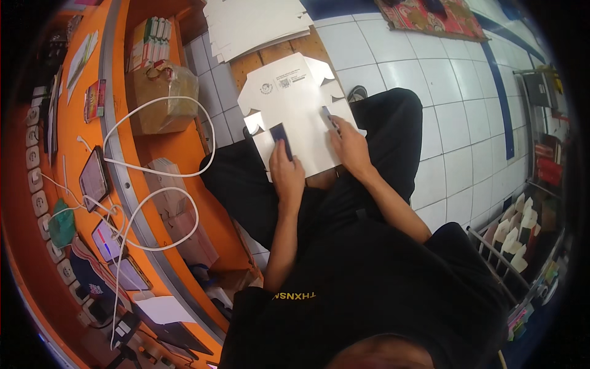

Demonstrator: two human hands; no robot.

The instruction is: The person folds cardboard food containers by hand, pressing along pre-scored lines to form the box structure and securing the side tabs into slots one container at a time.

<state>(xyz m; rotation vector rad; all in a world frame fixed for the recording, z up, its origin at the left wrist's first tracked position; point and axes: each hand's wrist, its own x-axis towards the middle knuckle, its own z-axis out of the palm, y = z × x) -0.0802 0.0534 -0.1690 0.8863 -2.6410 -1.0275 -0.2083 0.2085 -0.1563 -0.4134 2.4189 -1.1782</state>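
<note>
- An orange counter [178, 154] is curving along the person's left, carrying phones and a looping white cable [161, 169].
- A flat white carton [295, 114] is lying across the person's lap and a wooden board — unfolded, flaps out.
- A stack of flat cartons [255, 24] is sitting beyond it.
- The left hand [286, 175] is pressing a dark flap [281, 140] on the carton's near edge, fingers closed over it.
- The right hand [349, 146] is pinching a small dark piece at the carton's right side.
</note>
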